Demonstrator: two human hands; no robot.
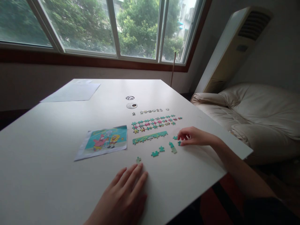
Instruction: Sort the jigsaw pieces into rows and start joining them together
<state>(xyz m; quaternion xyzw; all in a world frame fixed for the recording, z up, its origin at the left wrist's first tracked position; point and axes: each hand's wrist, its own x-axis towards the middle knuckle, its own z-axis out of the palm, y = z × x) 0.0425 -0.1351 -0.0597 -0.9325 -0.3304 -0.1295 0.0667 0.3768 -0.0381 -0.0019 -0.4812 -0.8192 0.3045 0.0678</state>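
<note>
My left hand [127, 190] lies flat on the white table with its fingers stretched out. Its fingertips are at the lower edge of a pale green puzzle piece [138, 160]. My right hand [194, 136] is curled, with a small teal puzzle piece [179, 143] between its thumb and index fingertips. Just left of those fingers lies another teal piece [175, 137]. Two joined pieces [172, 147] and two loose teal pieces, one a wide piece [155, 153] and one a smaller piece [161, 149], lie between my hands. Beyond them is an assembled puzzle strip [150, 137].
Rows of loose puzzle pieces [153, 124] and a row of pale pieces [151, 111] lie farther back. A cartoon picture sheet [105, 139] is at left. Two round discs [131, 106] and a large paper sheet [72, 92] lie behind. A cream sofa [262, 115] stands right of the table [58, 175].
</note>
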